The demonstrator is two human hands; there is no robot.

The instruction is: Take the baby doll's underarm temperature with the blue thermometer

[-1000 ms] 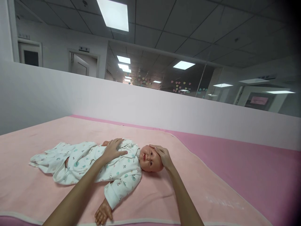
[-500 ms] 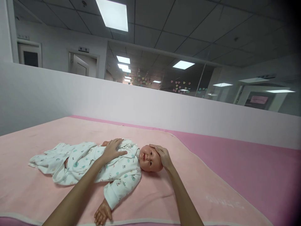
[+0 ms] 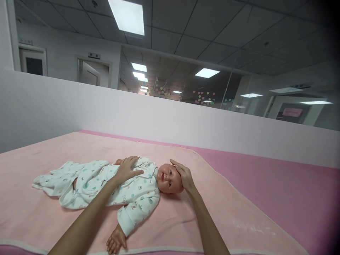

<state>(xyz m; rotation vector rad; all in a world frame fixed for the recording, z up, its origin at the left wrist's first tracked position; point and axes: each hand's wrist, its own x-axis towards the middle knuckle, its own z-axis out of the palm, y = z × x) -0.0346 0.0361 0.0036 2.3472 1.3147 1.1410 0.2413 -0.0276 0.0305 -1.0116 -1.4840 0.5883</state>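
A baby doll (image 3: 166,179) lies on its back across a peach blanket (image 3: 212,212), its head to the right. It wears a white printed outfit (image 3: 143,194) with long sleeves. My left hand (image 3: 129,171) rests open on the doll's chest, fingers spread over the cloth. At the top of the doll's head is my right hand (image 3: 186,176), open, with its palm side against the crown and its fingertips raised off the forehead. One doll hand (image 3: 116,241) pokes out of the near sleeve; the other shows partly beyond my left wrist.
Beneath the blanket is a pink padded surface (image 3: 252,177). A low white wall (image 3: 159,117) runs along the back, with glass above it. Past it are doors (image 3: 91,74), ceiling lights (image 3: 127,17) and heart-shaped stickers on the glass.
The fingers of my right hand have lifted slightly off the doll's forehead. My left hand and the doll stay in place.
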